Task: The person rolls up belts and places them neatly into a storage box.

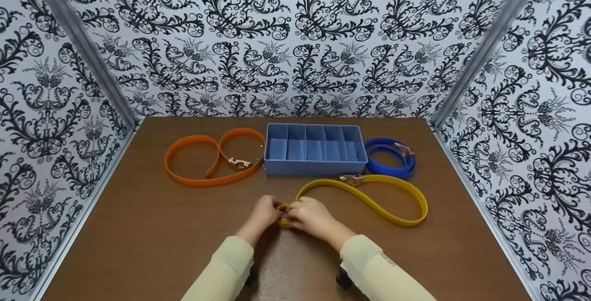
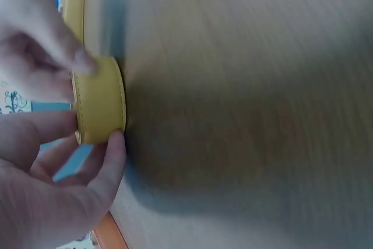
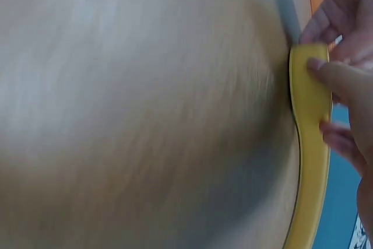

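Observation:
A yellow belt (image 1: 392, 218) stands on edge on the table, one end wound into a small coil (image 2: 100, 103) and the rest curving out to a wide loop at the right. Its gold buckle (image 1: 352, 179) lies just in front of the tray. My left hand (image 1: 265, 211) holds the coil from the left, thumb and fingers on its edges. From the other side my right hand (image 1: 311, 215) pinches the coil, with its thumb on the outer face in the right wrist view. The inside of the coil is mostly hidden by fingers.
Behind the hands stands a blue tray (image 1: 316, 168) with several compartments. An orange belt (image 1: 194, 182) lies in loose loops to its left, and a coiled blue belt (image 1: 390, 171) sits to its right. Patterned walls (image 1: 286, 61) enclose the table (image 1: 138, 245).

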Demonstrator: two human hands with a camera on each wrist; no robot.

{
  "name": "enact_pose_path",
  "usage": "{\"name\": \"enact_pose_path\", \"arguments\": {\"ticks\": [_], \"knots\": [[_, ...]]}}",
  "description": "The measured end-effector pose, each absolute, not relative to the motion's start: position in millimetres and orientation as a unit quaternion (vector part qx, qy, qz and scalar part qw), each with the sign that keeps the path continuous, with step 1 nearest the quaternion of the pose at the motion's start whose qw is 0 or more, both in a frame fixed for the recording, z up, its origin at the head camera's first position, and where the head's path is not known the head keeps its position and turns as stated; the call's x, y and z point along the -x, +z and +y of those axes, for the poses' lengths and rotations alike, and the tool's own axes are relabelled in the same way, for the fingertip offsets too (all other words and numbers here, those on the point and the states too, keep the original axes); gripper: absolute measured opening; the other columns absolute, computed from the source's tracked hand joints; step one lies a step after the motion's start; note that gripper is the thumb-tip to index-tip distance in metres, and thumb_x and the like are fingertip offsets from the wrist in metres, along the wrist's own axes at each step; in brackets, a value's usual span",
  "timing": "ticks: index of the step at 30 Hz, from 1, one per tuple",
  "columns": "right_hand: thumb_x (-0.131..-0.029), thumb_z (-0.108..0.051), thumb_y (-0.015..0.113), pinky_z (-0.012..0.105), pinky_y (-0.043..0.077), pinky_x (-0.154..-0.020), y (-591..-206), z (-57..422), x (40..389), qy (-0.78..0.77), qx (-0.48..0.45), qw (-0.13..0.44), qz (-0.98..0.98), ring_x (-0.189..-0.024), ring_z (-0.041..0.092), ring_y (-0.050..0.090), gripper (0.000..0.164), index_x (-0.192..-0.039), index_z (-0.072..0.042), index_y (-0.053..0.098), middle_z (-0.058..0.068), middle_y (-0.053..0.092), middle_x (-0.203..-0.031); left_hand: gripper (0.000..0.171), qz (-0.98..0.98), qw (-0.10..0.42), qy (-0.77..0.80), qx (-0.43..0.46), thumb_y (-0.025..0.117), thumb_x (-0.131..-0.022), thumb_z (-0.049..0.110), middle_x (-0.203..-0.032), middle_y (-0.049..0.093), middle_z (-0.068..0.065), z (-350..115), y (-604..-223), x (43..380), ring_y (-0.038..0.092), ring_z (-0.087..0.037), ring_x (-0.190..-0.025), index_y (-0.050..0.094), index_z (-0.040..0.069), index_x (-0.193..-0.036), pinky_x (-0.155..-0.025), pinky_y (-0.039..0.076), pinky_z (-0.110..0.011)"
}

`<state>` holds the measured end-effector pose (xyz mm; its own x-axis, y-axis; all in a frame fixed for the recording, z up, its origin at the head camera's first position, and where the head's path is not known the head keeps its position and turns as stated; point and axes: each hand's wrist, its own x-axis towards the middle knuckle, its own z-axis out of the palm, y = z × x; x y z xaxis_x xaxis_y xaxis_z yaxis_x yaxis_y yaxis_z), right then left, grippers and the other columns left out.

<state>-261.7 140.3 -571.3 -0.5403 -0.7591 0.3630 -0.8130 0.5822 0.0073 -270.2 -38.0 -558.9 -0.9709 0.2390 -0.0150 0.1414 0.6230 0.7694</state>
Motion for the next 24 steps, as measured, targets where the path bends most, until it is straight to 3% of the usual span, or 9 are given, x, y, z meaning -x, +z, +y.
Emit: {"name": "enact_pose_path", "arguments": {"ticks": [4,8,17,24], "knots": [[-0.083,-0.016,0.075,0.028,0.048,-0.074,-572.3,149.9,265.8,0.088,-0.493,0.18,-0.847,-0.083,0.017,0.06,0.013,-0.096,-0.015,0.076,-0.003,0.071,-0.1,0.017,0.896,0.089,0.409,-0.146,0.07,-0.075,-0.014,-0.087,0.07,-0.017,-39.9,-557.3,276.7,0.065,-0.03,-0.084,0.074,-0.007,-0.09,-0.075,0.053,-0.039],[-0.082,-0.012,0.074,0.026,0.046,-0.071,-574.4,153.3,266.6,0.07,-0.506,0.195,-0.837,-0.079,0.015,0.059,0.013,-0.094,-0.016,0.076,-0.006,0.07,-0.094,0.017,0.891,0.106,0.41,-0.165,0.071,-0.076,-0.012,-0.089,0.071,-0.018,-38.4,-557.7,279.0,0.065,-0.031,-0.086,0.074,-0.008,-0.092,-0.076,0.053,-0.038],[-0.089,-0.017,0.069,0.027,0.043,-0.07,-575.2,146.2,264.6,0.092,-0.472,0.157,-0.862,-0.078,0.017,0.054,0.006,-0.093,-0.016,0.075,-0.005,0.069,-0.09,0.024,0.894,0.078,0.439,-0.044,0.078,-0.074,-0.002,-0.088,0.068,-0.018,-32.4,-559.6,269.8,0.063,-0.028,-0.078,0.067,-0.011,-0.094,-0.069,0.054,-0.037],[-0.086,-0.015,0.073,0.027,0.045,-0.07,-575.3,150.9,266.2,0.125,-0.488,0.153,-0.85,-0.081,0.017,0.054,0.009,-0.095,-0.013,0.075,-0.004,0.069,-0.09,0.013,0.905,0.049,0.411,-0.098,0.073,-0.069,-0.008,-0.078,0.068,-0.015,-31.8,-561.0,270.3,0.058,-0.022,-0.07,0.072,-0.008,-0.082,-0.066,0.052,-0.037]]}}
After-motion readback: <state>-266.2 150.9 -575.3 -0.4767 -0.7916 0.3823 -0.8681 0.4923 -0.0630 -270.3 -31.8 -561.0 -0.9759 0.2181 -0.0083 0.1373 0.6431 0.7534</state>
